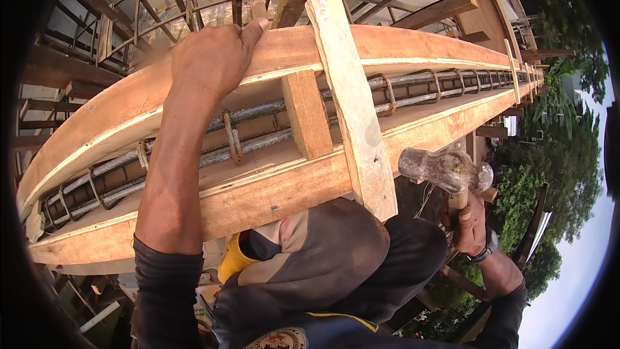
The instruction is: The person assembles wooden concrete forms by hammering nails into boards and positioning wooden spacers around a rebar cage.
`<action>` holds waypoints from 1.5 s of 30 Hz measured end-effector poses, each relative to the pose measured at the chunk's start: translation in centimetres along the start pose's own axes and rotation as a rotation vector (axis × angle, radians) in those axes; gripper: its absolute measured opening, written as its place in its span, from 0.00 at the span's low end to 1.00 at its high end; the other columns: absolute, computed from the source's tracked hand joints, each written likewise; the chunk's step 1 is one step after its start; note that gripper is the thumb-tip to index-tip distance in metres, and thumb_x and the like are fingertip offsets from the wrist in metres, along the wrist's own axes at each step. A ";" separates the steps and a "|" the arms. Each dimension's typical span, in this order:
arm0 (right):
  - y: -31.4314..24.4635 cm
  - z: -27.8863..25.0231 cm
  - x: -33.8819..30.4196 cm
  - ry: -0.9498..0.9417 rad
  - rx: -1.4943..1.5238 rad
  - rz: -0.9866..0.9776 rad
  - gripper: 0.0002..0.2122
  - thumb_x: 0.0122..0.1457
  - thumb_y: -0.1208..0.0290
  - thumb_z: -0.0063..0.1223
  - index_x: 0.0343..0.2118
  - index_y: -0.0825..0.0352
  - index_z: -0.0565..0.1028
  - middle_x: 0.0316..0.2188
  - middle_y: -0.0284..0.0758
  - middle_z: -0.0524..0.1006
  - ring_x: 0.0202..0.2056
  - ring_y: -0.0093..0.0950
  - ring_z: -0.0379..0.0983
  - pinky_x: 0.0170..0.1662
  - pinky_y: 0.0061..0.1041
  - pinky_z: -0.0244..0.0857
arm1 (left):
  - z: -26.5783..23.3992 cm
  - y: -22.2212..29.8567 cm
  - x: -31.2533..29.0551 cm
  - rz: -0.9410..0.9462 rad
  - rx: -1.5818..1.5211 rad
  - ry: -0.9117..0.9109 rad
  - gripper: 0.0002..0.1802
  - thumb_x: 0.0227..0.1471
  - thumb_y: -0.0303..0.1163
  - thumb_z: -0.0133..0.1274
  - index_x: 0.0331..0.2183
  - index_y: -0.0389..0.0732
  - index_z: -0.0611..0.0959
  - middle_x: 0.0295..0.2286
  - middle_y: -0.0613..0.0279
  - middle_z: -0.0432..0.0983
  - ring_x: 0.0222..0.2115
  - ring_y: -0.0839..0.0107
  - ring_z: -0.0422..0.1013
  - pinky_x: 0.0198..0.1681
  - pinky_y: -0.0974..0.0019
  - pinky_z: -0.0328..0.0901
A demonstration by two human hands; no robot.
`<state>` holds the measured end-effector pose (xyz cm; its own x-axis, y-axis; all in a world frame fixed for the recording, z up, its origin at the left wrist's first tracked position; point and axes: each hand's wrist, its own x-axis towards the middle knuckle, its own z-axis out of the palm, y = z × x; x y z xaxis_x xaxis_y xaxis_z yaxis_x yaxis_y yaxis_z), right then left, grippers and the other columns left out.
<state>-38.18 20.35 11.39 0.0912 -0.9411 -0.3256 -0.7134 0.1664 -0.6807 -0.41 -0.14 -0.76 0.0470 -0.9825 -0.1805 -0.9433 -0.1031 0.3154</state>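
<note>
My left hand (210, 58) grips the top edge of the far formwork board (284, 45), its fingers hidden behind it. My right hand (469, 223) is closed around the handle of a worn hammer (445, 169), raised beside my knee with its head apart from the wood. A pale wooden cleat (352, 103) lies across the far board and the near formwork board (278, 200). Just left of the cleat, a short wooden block (307, 114) spans the gap between the boards. Between them runs a rebar cage (232, 136) of rusty bars tied with stirrups.
Farther along the form lies another thin cleat (512, 71). Timber beams (426, 16) and bars crowd the far side. My bent knees (349, 245) are against the near board. At right, trees (536, 174) and sky show beyond the drop.
</note>
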 end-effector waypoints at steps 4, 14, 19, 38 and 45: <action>-4.1 -1.8 -0.3 0.221 0.338 0.066 0.42 0.50 0.21 0.45 0.39 0.68 0.68 0.17 0.30 0.68 0.14 0.19 0.62 0.16 0.20 0.56 | 0.4 -0.5 -0.1 -0.024 -0.017 -0.017 0.45 0.65 0.66 0.30 0.36 0.36 0.87 0.33 0.39 0.82 0.41 0.44 0.77 0.48 0.47 0.68; -2.3 -3.0 0.5 -0.091 -0.079 0.089 0.29 0.68 0.43 0.39 0.44 0.72 0.70 0.22 0.35 0.72 0.18 0.28 0.66 0.24 0.28 0.62 | 0.2 0.1 0.1 0.028 0.004 0.068 0.44 0.65 0.66 0.31 0.37 0.36 0.87 0.32 0.39 0.81 0.39 0.43 0.77 0.47 0.45 0.68; -5.8 -2.5 0.5 0.301 0.569 -0.183 0.35 0.58 0.25 0.40 0.33 0.63 0.65 0.17 0.30 0.66 0.13 0.20 0.62 0.16 0.21 0.59 | 0.3 -0.5 -0.3 -0.003 -0.020 0.013 0.44 0.65 0.66 0.32 0.35 0.35 0.87 0.32 0.38 0.81 0.39 0.42 0.77 0.47 0.46 0.68; -3.9 -2.8 0.2 -0.076 -0.076 -0.073 0.22 0.69 0.50 0.43 0.39 0.70 0.74 0.21 0.38 0.75 0.22 0.34 0.73 0.25 0.29 0.63 | -0.2 -0.1 -0.4 -0.020 -0.029 -0.019 0.43 0.65 0.66 0.32 0.38 0.37 0.87 0.33 0.37 0.81 0.41 0.43 0.77 0.48 0.46 0.68; -1.0 0.4 2.4 -0.174 -0.317 -0.020 0.21 0.71 0.55 0.41 0.41 0.74 0.73 0.20 0.43 0.71 0.25 0.43 0.73 0.32 0.36 0.66 | -0.2 -0.5 -0.8 0.008 0.014 -0.051 0.42 0.66 0.63 0.32 0.36 0.36 0.87 0.33 0.41 0.82 0.41 0.45 0.77 0.48 0.47 0.69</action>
<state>-36.95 17.99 11.03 0.2050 -0.8745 -0.4395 -0.8879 0.0227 -0.4594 0.12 0.70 -0.54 0.0228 -0.9740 -0.2255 -0.9483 -0.0925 0.3036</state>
